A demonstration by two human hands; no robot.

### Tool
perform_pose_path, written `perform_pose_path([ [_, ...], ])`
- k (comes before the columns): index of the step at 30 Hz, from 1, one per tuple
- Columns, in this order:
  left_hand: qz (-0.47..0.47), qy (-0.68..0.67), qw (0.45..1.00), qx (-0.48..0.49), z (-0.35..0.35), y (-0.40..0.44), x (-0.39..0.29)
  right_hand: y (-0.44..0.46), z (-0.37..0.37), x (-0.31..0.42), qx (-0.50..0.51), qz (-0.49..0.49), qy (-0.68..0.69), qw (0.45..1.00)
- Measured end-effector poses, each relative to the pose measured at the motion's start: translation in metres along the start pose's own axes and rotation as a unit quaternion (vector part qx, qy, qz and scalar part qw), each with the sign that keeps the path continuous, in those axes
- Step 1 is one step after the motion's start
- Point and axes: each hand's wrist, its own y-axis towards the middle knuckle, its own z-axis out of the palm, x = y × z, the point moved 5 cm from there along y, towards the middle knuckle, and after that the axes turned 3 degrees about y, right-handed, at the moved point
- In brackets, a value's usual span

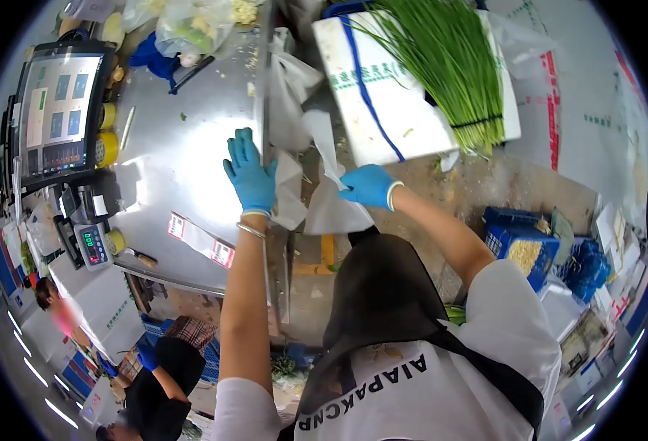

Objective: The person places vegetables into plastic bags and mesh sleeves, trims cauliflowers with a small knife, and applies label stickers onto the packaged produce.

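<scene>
- The blue-gloved right hand (370,187) has its fingers drawn in, apparently pinching a white plastic sheet (331,211).
- That sheet hangs in the gap between the tabletop (164,140) and a white foam box (386,116). It looks thin, limp and very light; it would likely crumple readily, slide a little against smooth gloves and tear if yanked. A pinch on a gathered fold or edge, thumb against fingertips, seems surest.
- The left hand (252,178) is stretched flat at the tabletop's edge, fingers straight, thumb out, with nothing visible in it; whether it presses the metal, I cannot tell.
- Left of that wrist, a printed label strip (200,239) lies on the tabletop.
- Farther off, the foam box carries long green stalks (449,62), bound near one end by a dark band (478,122).
</scene>
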Motion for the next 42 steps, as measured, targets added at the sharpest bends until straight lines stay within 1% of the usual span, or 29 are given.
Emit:
perform_pose_path([
  [2,-0.054,-0.018,0.997,-0.060,-0.011,-0.026,-0.019,-0.052,0.022,-0.004,-0.034,0.011,-0.004,0.999],
  [3,-0.020,-0.165,0.981,-0.097,-0.015,-0.047,-0.033,-0.075,0.031,-0.002,-0.033,0.014,-0.010,0.999],
  [5,-0.136,-0.303,0.943,-0.007,-0.016,-0.115,-0.082,-0.118,0.048,0.005,-0.040,0.022,-0.021,0.999],
  [6,-0.183,-0.380,0.900,0.116,-0.010,-0.149,-0.107,-0.134,0.065,0.007,-0.076,-0.007,-0.047,0.996],
  [7,-0.219,-0.448,0.833,0.237,-0.004,-0.182,-0.130,-0.147,0.086,0.010,-0.061,-0.040,-0.067,0.995],
  [9,-0.326,-0.557,0.696,0.315,0.021,-0.243,-0.141,-0.169,0.125,0.018,0.024,-0.034,-0.117,0.992],
  [10,-0.270,-0.557,0.746,0.244,0.015,-0.256,-0.147,-0.195,0.119,0.030,-0.007,-0.007,0.005,1.000],
  [11,-0.259,-0.585,0.738,0.216,0.027,-0.272,-0.146,-0.214,0.120,0.034,-0.019,-0.113,-0.047,0.992],
  [12,-0.289,-0.669,0.651,0.210,-0.008,-0.281,-0.170,-0.233,0.109,0.033,0.020,-0.084,0.082,0.993],
  [13,-0.271,-0.713,0.623,0.175,-0.026,-0.288,-0.183,-0.251,0.098,0.032,0.054,-0.064,0.214,0.973],
  [15,-0.256,-0.749,0.582,0.184,-0.046,-0.308,-0.210,-0.277,0.096,0.001,-0.009,0.011,0.388,0.922],
  [16,-0.216,-0.694,0.651,0.219,-0.038,-0.322,-0.218,-0.290,0.101,-0.009,-0.035,0.036,0.475,0.878],
  [18,-0.136,-0.561,0.770,0.271,-0.014,-0.343,-0.237,-0.325,0.105,-0.006,-0.028,0.035,0.474,0.879],
  [19,-0.107,-0.556,0.778,0.272,-0.016,-0.348,-0.253,-0.340,0.106,-0.006,-0.025,0.034,0.475,0.879],
  [21,-0.045,-0.542,0.792,0.277,-0.022,-0.351,-0.289,-0.354,0.100,-0.046,-0.128,-0.058,0.346,0.928],
  [22,-0.137,-0.623,0.744,0.200,-0.038,-0.347,-0.291,-0.369,0.089,-0.072,-0.193,-0.095,0.309,0.926],
  [23,-0.231,-0.576,0.757,0.203,-0.011,-0.336,-0.246,-0.387,0.076,-0.089,-0.255,-0.131,0.271,0.919],
  [24,-0.259,-0.695,0.660,0.122,-0.015,-0.326,-0.234,-0.412,0.058,-0.092,-0.168,-0.135,0.649,0.730],
  [25,-0.302,-0.635,0.708,0.061,-0.007,-0.321,-0.199,-0.440,0.040,-0.095,-0.123,-0.106,0.910,0.381],
  [27,-0.255,-0.465,0.846,0.051,-0.004,-0.307,-0.178,-0.451,0.037,-0.124,-0.227,-0.016,0.875,0.427],
  [30,-0.100,-0.313,0.940,0.090,-0.037,-0.284,-0.237,-0.488,-0.017,-0.143,-0.432,-0.040,0.616,0.657],
  [31,-0.018,-0.221,0.971,0.086,-0.062,-0.276,-0.274,-0.495,-0.035,-0.149,-0.431,-0.055,0.611,0.662],
  [33,0.177,-0.323,0.928,0.048,-0.136,-0.273,-0.388,-0.513,-0.067,-0.160,-0.422,-0.080,0.601,0.674],
  [34,0.181,-0.304,0.935,0.016,-0.157,-0.273,-0.442,-0.533,-0.087,-0.143,-0.408,-0.089,0.604,0.678],
  [37,0.180,-0.228,0.953,-0.086,-0.170,-0.247,-0.585,-0.563,-0.131,-0.141,-0.394,-0.243,0.352,0.814],
  [39,0.148,-0.344,0.923,-0.086,-0.110,-0.201,-0.619,-0.595,-0.166,-0.180,-0.331,-0.156,0.384,0.848],
  [40,0.116,-0.400,0.909,0.005,-0.091,-0.184,-0.643,-0.618,-0.189,-0.201,-0.298,-0.111,0.399,0.860],
  [41,0.142,-0.361,0.919,0.071,-0.087,-0.173,-0.683,-0.656,-0.218,-0.222,-0.295,-0.112,0.482,0.818],
  [42,0.162,-0.319,0.924,0.137,-0.095,-0.169,-0.724,-0.680,-0.239,-0.262,-0.331,-0.125,0.435,0.828],
])
